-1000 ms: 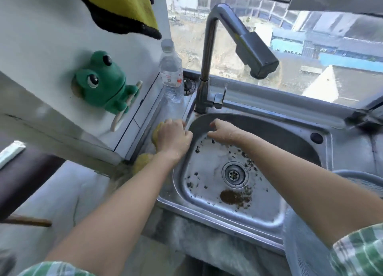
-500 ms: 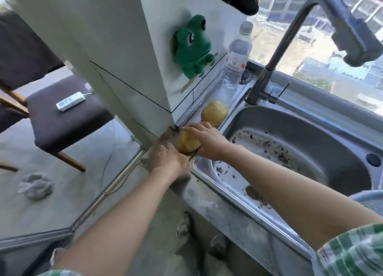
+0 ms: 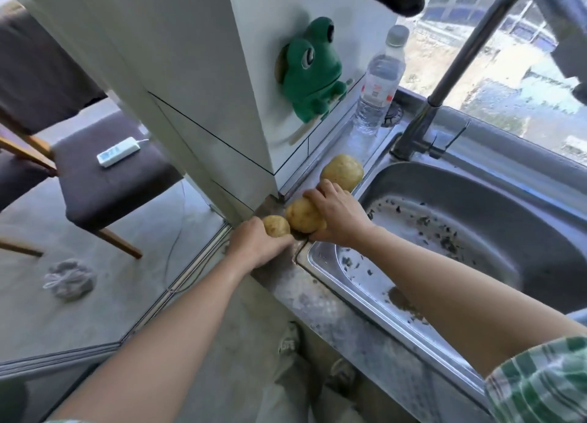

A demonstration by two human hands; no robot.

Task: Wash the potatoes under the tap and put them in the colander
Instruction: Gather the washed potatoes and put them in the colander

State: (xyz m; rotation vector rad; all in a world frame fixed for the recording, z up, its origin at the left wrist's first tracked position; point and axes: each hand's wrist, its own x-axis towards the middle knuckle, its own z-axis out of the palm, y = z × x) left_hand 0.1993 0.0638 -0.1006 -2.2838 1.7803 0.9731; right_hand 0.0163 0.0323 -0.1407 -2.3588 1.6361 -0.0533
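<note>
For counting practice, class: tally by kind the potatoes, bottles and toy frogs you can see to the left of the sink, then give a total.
Potatoes: 3
Bottles: 1
Frogs: 1
Total: 5

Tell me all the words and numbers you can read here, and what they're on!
Water bottle label: red print, too blurred to read.
Remote control on the chair seat: blue marks, too small to read.
Nothing else in view shows any writing, so no text can be quoted.
</note>
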